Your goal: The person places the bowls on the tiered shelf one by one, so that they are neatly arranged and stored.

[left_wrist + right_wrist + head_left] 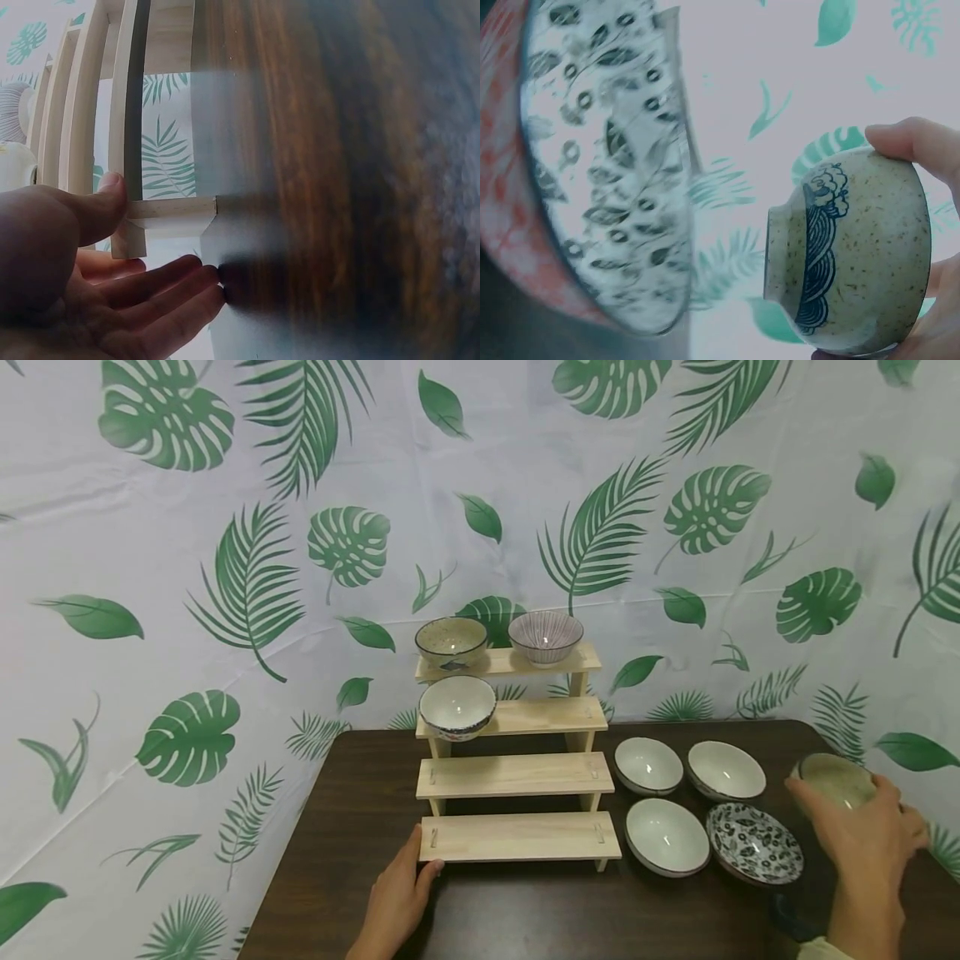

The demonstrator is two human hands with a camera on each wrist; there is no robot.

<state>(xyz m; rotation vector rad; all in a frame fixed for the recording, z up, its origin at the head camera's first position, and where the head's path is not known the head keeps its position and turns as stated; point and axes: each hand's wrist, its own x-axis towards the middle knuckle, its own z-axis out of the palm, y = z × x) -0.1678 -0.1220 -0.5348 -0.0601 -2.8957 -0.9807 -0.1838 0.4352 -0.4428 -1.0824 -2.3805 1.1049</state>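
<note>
As I follow the work from a distance, I count two hands, and both are occupied. Nearest to me, the left hand [399, 892] is at the left end of the lowest step of one wooden stand [517, 838]. Its grip is narrow: the thumb and the index finger hold the corner of this step between them, and the other fingers stretch out beside it.

The right hand [870, 833] holds one speckled bowl [836, 781] at its rim, with the thumb on one side and the fingers on the other. This bowl is in the air, to the right of the floral bowl [753, 845], and it carries a blue wave drawing outside.

On the dark table [517, 914], to the right of the stand, I count four bowls. The nearer row has two, the near white bowl [666, 837] and the floral one. The row behind has two also, the left white bowl [648, 765] and the right white bowl [726, 770].

The stand has four steps. The third from below carries one patterned bowl [457, 706]; the top carries two, a greenish bowl [452, 641] and a striped bowl [546, 637], standing apart. Farthest is a leaf-printed cloth [465, 468].
</note>
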